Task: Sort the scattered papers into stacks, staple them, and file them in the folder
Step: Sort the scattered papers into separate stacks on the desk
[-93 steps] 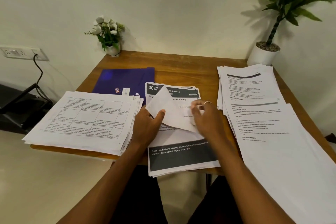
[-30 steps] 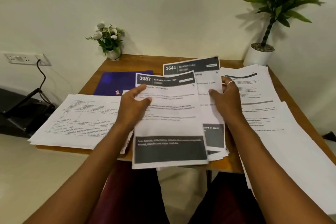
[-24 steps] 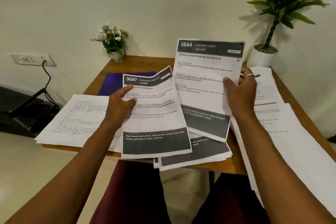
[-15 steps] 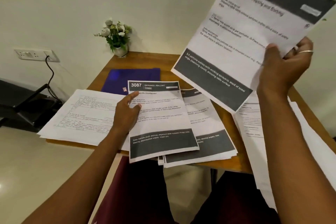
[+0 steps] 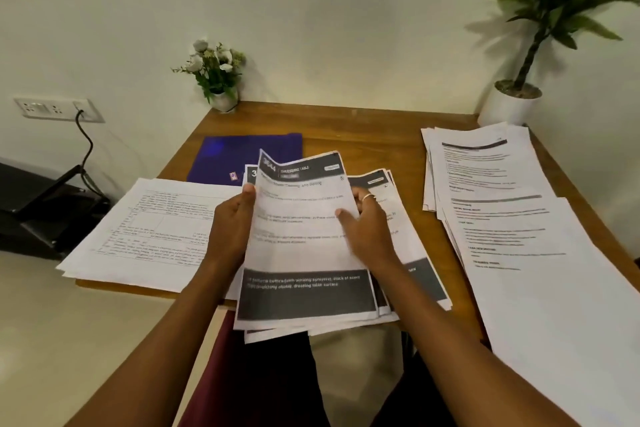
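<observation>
Head view, left grip: our left grip (image 5: 230, 229) pinches the left edge of the top sheet (image 5: 301, 253), thumb on the printed face and fingers curled out of sight beneath it.
Head view, right grip: our right grip (image 5: 367, 229) holds the opposite edge, thumb pressed on the face and the ringed finger wrapped round the side. We judge both edges are held so the page stays square.
Top sheet: dark bands at head and foot, its upper corner buckled. It sits over the middle pile (image 5: 415, 253) of matching pages, probably to be laid with its own kind.
Middle pile: at the near edge of the desk (image 5: 363, 128), fanned unevenly and overhanging our lap, so it will want squaring before stapling.
Left stack (image 5: 156, 225): pages ruled with tables, kept apart on the left.
Right stack (image 5: 502, 218): plain text pages spread down the right side, loosely fanned.
Folder (image 5: 242, 156): purple, lying flat and closed behind the middle pile, partly covered by it, with nothing filed that we can see.
Stapler: we cannot find one in view.
Progress: sorting seems well along, while stapling and filing are not yet begun.
</observation>
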Demonstrator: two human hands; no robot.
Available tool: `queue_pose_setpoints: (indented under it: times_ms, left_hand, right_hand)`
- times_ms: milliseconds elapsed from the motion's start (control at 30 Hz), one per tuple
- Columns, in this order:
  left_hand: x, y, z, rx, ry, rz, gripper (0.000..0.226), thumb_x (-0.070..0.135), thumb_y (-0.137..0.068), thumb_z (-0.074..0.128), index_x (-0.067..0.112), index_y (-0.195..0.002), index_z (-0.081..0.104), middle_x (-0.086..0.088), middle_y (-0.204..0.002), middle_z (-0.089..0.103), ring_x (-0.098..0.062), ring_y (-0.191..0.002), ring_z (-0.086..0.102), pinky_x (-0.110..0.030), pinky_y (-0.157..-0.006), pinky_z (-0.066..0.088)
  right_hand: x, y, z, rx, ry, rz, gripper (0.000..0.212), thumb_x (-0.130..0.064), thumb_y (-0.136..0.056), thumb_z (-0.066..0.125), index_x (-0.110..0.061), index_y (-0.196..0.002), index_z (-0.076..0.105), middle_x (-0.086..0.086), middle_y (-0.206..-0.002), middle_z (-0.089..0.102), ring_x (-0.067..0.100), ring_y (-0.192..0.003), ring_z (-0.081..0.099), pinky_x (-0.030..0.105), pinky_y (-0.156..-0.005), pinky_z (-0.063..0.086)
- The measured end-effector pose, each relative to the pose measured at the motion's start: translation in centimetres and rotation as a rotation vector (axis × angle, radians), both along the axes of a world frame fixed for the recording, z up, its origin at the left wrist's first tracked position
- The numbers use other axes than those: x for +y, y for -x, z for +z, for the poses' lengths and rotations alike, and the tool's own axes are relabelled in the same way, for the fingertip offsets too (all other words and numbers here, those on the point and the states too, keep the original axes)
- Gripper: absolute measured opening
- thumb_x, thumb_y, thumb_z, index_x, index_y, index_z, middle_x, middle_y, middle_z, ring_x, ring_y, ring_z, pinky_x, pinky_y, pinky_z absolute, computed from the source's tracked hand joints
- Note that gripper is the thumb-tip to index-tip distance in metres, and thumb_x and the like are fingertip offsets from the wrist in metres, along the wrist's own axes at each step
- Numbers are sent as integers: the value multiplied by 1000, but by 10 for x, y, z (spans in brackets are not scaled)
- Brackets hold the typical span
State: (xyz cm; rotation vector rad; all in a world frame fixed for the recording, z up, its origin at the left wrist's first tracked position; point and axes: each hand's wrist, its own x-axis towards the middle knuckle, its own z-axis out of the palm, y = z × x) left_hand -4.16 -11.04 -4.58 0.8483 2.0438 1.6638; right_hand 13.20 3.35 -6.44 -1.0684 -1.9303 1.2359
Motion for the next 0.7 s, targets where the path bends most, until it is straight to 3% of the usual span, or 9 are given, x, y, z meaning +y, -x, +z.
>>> queue_pose_setpoints:
  times_ms: [133, 200, 267, 333, 400, 467, 567, 700]
  left_hand:
    - [1, 7, 0, -109, -76, -90, 24, 23, -103, 58, 18, -120, 74, 0, -108, 78, -17, -94, 76, -31, -76, 61]
    - [0, 12, -5, -159, -89, -120, 33, 2, -97, 54, 15, -123, 71, -4, -113, 77, -20, -93, 76, -31, -71, 61]
    - [0, 15, -8, -166, -74, -124, 42, -6, -89, 51, 13, -121, 70, -4, -112, 77, -24, -90, 76, -34, -66, 60]
    - [0, 16, -12, -144, -57, -107, 40, -5, -86, 53, 17, -114, 72, -4, -105, 78, -23, -81, 76, -32, -59, 57]
    - [3, 17, -16, -113, -58, -93, 33, 0, -86, 57, 21, -103, 76, 2, -83, 77, -14, -63, 70, -29, -53, 51]
    - [5, 19, -20, -126, -79, -66, 33, -2, -88, 63, 25, -92, 80, 9, -64, 69, -11, -53, 58, -28, -55, 45]
    - [4, 22, -24, -130, -122, -21, 41, -10, -80, 73, 29, -84, 81, 2, -82, 78, -20, -73, 69, -37, -71, 53]
    - [3, 27, -31, -149, -137, -31, 42, -20, -74, 71, 21, -81, 81, -6, -95, 79, -32, -94, 72, -45, -85, 58]
  right_hand:
    - [-3, 1, -4, 0, -55, 26, 46, -22, -100, 63, -11, -143, 49, 4, -142, 60, 23, -127, 59, 32, -97, 55]
    - [-1, 1, -6, 2, -76, 22, 46, -23, -100, 64, -12, -142, 49, 3, -142, 59, 24, -128, 59, 30, -96, 53]
    - [-1, 2, -7, 7, -84, 21, 46, -24, -99, 64, -13, -142, 48, 2, -143, 58, 24, -129, 58, 28, -95, 52]
    - [0, 1, -8, 24, -80, 21, 46, -23, -99, 64, -13, -141, 49, 2, -144, 58, 23, -130, 58, 27, -95, 52]
    - [0, 1, -7, 48, -77, 13, 43, -26, -99, 64, -14, -139, 52, 1, -140, 60, 20, -126, 59, 27, -95, 51]
    - [0, 0, -7, 79, -87, -29, 41, -35, -97, 65, -17, -133, 56, -1, -135, 62, 17, -121, 60, 32, -98, 54]
    - [2, -1, -6, 146, -70, -111, 44, -43, -96, 65, -20, -132, 55, -6, -135, 57, 11, -120, 54, 29, -98, 51]
    - [4, -4, -3, 284, -30, -169, 21, -36, -100, 60, -29, -120, 58, -6, -126, 61, 10, -116, 58, 21, -94, 52]
